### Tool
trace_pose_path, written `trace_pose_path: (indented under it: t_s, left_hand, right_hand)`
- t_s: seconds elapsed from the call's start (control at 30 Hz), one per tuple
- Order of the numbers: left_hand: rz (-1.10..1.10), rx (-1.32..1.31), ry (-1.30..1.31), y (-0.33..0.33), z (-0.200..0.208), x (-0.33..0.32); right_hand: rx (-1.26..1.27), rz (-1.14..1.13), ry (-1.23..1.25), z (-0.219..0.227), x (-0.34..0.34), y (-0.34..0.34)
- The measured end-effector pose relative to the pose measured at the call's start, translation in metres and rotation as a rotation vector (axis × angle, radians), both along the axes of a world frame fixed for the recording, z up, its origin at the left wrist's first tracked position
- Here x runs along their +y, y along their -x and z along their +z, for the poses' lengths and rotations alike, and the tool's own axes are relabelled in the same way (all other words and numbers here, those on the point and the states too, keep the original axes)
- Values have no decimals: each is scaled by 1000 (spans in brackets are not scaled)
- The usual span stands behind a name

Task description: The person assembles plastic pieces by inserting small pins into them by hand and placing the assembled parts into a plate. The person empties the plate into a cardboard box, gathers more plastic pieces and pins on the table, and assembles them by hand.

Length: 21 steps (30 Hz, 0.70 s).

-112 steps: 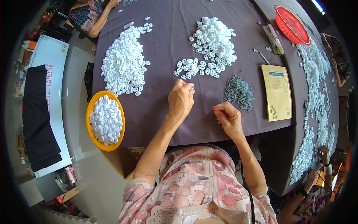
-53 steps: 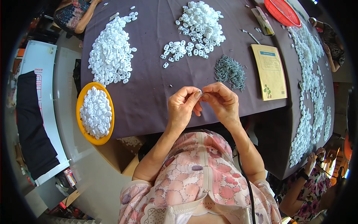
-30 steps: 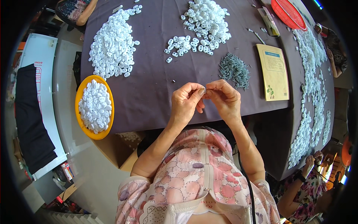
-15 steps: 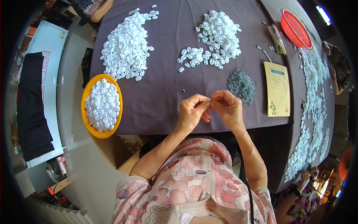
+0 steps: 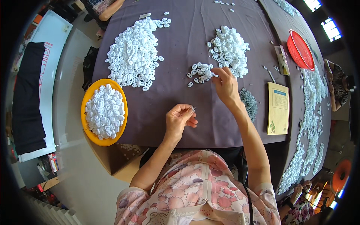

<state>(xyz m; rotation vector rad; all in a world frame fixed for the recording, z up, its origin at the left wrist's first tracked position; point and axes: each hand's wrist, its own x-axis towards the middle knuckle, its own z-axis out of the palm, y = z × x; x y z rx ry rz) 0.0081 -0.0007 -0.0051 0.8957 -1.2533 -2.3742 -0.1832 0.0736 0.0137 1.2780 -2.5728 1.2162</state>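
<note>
1) By left hand [image 5: 181, 119], a small thin piece [image 5: 194, 108] is pinched btwn thumb + finger, above near part of dark tablecloth [image 5: 174, 88]; detail too small to tell
2) By right hand [image 5: 226, 85], held farther off, a white bead [image 5: 215, 74] is pinched btwn thumb + finger, at right side of small bead cluster [image 5: 200, 71]
3) Larger bead pile [image 5: 232, 48] heaped just beyond; another pile [image 5: 133, 54] at far left
4) Grey pegs [image 5: 251, 103] partly hidden by right forearm
5) Yellow bowl [image 5: 107, 142], filled w/ beads, set at near left
6) Tan booklet [image 5: 278, 112] laid right of pegs, red basket [image 5: 300, 50] set far right
</note>
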Motion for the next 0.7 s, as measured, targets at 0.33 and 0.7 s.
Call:
trace_pose_path:
  t_s: [0.33, 0.7]
  left_hand:
    - [10, -7, -19, -1, 4, 1]
    - [-86, 25, -53, 10, 15, 27]
  right_hand:
    - [94, 106, -190, -2, -7, 8]
    - [-1303, -18, 391, 4, 60, -63]
